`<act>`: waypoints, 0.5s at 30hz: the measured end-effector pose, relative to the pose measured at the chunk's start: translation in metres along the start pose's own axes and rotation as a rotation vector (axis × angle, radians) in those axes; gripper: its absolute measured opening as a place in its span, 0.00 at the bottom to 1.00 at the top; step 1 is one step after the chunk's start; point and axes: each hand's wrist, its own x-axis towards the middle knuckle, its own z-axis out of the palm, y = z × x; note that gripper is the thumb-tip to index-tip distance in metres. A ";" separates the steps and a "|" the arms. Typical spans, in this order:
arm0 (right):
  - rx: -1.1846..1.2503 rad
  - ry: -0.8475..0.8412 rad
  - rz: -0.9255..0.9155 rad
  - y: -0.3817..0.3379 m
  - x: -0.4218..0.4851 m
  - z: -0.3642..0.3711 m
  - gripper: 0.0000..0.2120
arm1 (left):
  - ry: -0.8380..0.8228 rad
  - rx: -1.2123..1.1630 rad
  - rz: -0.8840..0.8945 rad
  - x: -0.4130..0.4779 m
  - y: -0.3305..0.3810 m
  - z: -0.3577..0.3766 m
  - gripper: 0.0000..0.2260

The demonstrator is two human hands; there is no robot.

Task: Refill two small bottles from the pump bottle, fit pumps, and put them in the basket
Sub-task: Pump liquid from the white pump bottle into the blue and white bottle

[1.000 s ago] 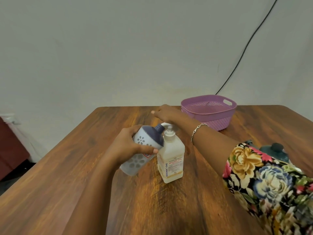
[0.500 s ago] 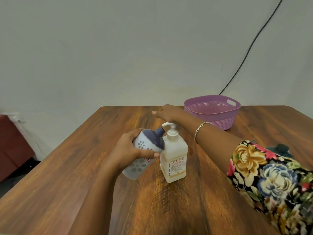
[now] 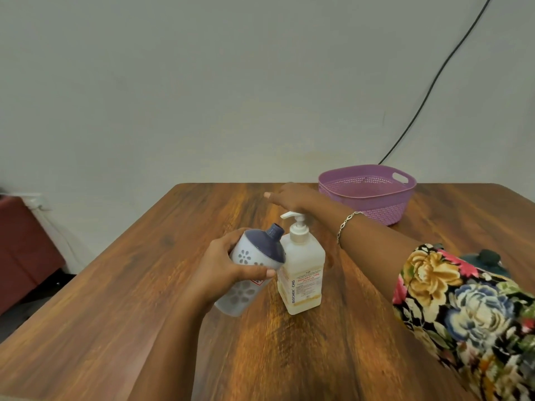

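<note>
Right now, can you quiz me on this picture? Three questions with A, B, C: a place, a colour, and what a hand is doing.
1. Where does the basket stand? A) far right of the table B) on the floor C) at the near left edge
2. What colour is the top of the small bottle? A) red B) dark blue C) yellow
3. What is the left hand doing? A) lying flat B) lifting the basket C) gripping the small bottle

1 A: it sits beyond the pump bottle, toward the right.
2 B: its domed top is dark blue.
3 C: its fingers wrap the tilted bottle.
</note>
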 end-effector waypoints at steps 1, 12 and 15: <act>0.024 -0.003 -0.011 -0.001 0.000 -0.003 0.26 | 0.001 -0.004 0.000 -0.001 0.000 0.000 0.29; 0.117 -0.095 0.058 -0.017 -0.019 -0.019 0.28 | 0.022 -0.019 0.002 -0.001 -0.002 0.001 0.30; 0.112 -0.135 0.134 -0.020 -0.025 -0.012 0.30 | 0.032 -0.029 0.000 -0.001 -0.001 0.004 0.30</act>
